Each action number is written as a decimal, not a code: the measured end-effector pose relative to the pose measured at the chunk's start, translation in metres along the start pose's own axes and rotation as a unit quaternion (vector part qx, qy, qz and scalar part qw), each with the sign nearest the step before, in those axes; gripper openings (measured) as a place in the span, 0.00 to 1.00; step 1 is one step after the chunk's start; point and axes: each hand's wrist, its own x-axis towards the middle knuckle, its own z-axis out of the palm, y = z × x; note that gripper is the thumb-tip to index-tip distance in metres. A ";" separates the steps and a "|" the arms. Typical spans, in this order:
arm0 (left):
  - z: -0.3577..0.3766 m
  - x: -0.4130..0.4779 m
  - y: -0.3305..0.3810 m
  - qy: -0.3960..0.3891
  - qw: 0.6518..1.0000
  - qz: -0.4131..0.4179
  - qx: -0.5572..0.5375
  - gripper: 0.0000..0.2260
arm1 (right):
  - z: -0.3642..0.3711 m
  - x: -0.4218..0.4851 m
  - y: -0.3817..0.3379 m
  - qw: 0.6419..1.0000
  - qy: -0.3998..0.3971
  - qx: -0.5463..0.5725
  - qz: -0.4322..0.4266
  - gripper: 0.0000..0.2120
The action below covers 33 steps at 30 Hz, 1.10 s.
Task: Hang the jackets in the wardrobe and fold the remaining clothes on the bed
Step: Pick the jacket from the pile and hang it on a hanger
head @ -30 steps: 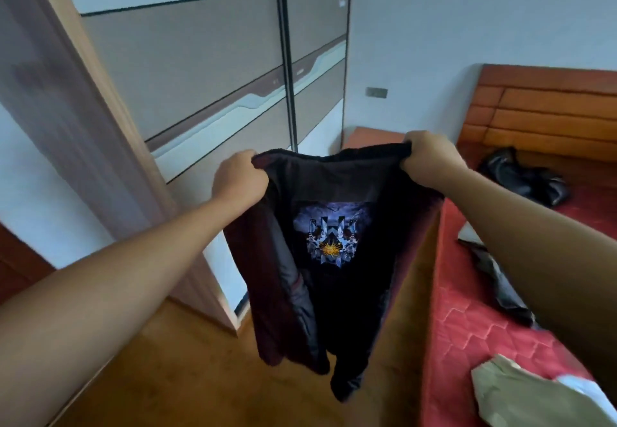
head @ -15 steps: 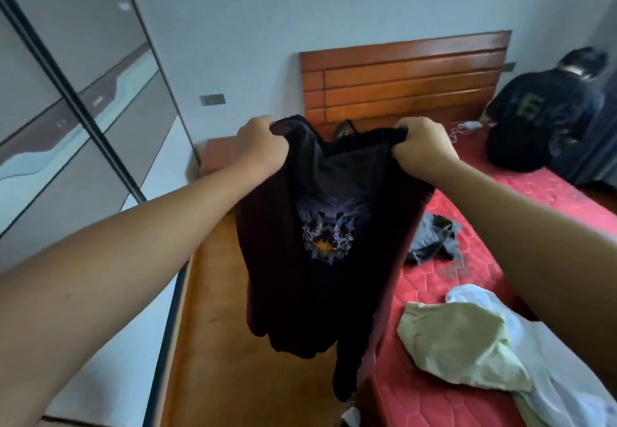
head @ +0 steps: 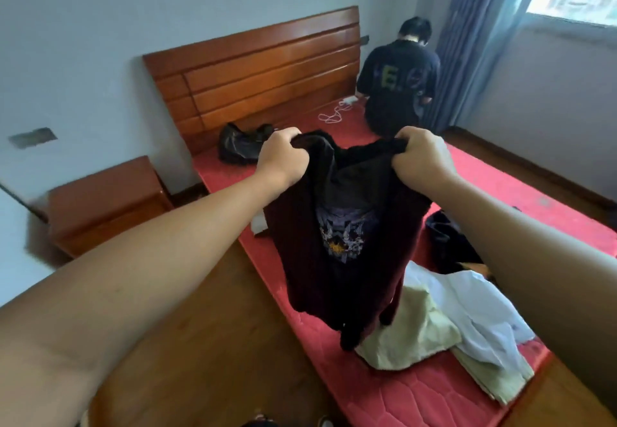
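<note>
While the left hand [head: 283,157] and right hand [head: 421,156] each grip one top corner of a single dark printed garment [head: 340,243] hanging mid-frame, four other garments [head: 410,329] lie on the red bed [head: 521,192].

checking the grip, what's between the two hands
In the head view, the top edge of the dark garment stretches between the left hand and the right hand, dipping in the middle; both hands grip it.
</note>
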 end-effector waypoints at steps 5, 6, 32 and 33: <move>0.088 0.035 -0.015 -0.105 0.994 0.012 0.033 0.04 | 0.026 0.008 0.063 0.993 -0.004 -0.026 0.112 0.13; 0.105 0.041 -0.025 -0.128 0.991 0.008 0.040 0.03 | 0.036 0.009 0.076 0.990 -0.010 -0.028 0.139 0.14; 0.257 0.075 -0.236 -0.422 0.899 -0.019 0.115 0.21 | 0.234 -0.041 0.232 0.944 -0.121 -0.083 0.297 0.25; 0.247 0.075 -0.230 -0.415 0.902 -0.015 0.114 0.22 | 0.226 -0.038 0.222 0.949 -0.134 -0.083 0.272 0.25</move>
